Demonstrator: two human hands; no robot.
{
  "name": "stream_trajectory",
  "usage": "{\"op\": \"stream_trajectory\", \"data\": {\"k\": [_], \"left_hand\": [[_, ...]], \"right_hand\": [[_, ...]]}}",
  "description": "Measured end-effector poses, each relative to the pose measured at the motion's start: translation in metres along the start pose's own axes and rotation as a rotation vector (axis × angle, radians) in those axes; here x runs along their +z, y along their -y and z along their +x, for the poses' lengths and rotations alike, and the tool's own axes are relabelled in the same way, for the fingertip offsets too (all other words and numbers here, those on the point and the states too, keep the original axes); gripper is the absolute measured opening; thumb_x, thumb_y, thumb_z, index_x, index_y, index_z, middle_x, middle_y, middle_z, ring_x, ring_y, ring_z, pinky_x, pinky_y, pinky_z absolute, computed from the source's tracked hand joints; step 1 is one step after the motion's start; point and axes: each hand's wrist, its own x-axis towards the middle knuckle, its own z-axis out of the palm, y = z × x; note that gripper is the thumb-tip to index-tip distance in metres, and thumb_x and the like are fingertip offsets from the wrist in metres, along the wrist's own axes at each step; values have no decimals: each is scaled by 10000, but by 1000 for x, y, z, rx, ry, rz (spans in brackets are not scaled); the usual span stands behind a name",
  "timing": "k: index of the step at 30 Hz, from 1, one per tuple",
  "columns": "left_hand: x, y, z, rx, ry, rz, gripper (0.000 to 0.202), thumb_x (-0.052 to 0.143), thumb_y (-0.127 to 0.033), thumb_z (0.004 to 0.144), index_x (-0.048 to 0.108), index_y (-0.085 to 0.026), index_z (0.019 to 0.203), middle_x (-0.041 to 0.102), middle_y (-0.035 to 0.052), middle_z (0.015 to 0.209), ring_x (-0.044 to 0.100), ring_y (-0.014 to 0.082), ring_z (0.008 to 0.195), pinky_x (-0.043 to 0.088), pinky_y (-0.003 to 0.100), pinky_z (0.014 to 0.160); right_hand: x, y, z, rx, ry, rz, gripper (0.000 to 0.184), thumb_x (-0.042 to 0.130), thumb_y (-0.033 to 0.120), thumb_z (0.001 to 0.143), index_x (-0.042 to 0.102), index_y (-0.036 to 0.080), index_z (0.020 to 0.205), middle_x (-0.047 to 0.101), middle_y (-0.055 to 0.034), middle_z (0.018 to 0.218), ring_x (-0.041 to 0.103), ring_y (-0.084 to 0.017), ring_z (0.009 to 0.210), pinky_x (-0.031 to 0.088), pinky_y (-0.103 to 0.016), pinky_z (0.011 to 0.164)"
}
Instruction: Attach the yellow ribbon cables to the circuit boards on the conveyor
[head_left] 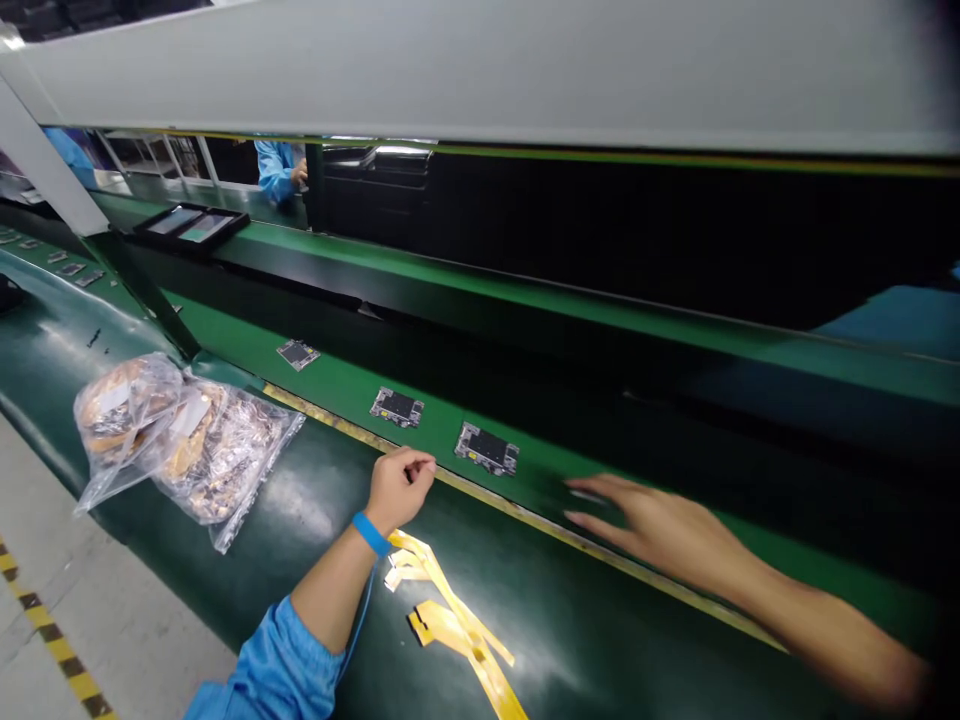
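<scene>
Left hand point(399, 490) loosely curled and empty, fingertips on a yellow edging strip point(337, 424), right hand point(660, 525) open (blurred, fingers apart), near a flat black-and-silver circuit board point(487, 449)

A long, glossy dark-green anti-static mat point(577, 660) forms the near work surface, sloping up to a yellow edge strip point(337, 422) beside a flat, brighter green conveyor belt point(247, 345). On the mat lie two clear plastic zip bags point(206, 455) packed with shiny copper-toned parts, side by side and overlapping, and a loose tangle of flat amber-yellow ribbon strips point(454, 615). Three dark rectangular boards in silver metal frames point(487, 449) sit spaced along the belt. Farther along the line, a black tray point(191, 227) holds two flat glassy panels.
</scene>
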Motion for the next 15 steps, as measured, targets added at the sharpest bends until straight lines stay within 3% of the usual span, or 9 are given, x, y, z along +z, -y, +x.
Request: {"op": "stream_trajectory", "data": {"k": [4, 7, 10, 13, 15], "left_hand": [[1, 0, 0, 17, -23, -16, 152, 689, -215, 930, 826, -173, 878, 690, 14, 746, 574, 116, 630, 471, 233, 646], [2, 1, -1, 17, -25, -3, 136, 699, -199, 930, 821, -171, 876, 668, 6, 734, 569, 114, 628, 462, 233, 650], [4, 3, -1, 9, -11, 8, 118, 712, -177, 923, 825, -169, 889, 673, 6, 748, 575, 112, 632, 475, 233, 665], [5, 4, -1, 5, -8, 10, 108, 720, -169, 914, 823, -171, 881, 676, 6, 749, 574, 113, 630, 478, 236, 664], [5, 4, 0, 3, -8, 17, 109, 719, -173, 915, 821, -174, 876, 674, 5, 744, 573, 115, 629, 475, 238, 661]], "right_hand": [[-8, 66, 80, -89, 43, -104, 583, 587, 519, 988, 685, 252, 1498, 670, -160, 1579, 770, -407, 1238, 638, -528, 984], [-5, 83, 108, -60, 79, -141, 776, 755, 535, 883, 619, 217, 1578, 675, -190, 1555, 754, -403, 1273, 629, -473, 983], [2, 71, 120, -6, 117, -68, 775, 818, 526, 793, 675, 203, 1482, 763, -181, 1387, 775, -378, 1191, 612, -427, 949], [1, 45, 125, -15, 195, 177, 511, 691, 648, 839, 769, 230, 1122, 824, -124, 1048, 787, -348, 951, 606, -419, 832], [-3, 29, 124, -22, 176, 306, 508, 566, 721, 894, 749, 249, 929, 811, -126, 914, 771, -354, 872, 605, -430, 782]]}}
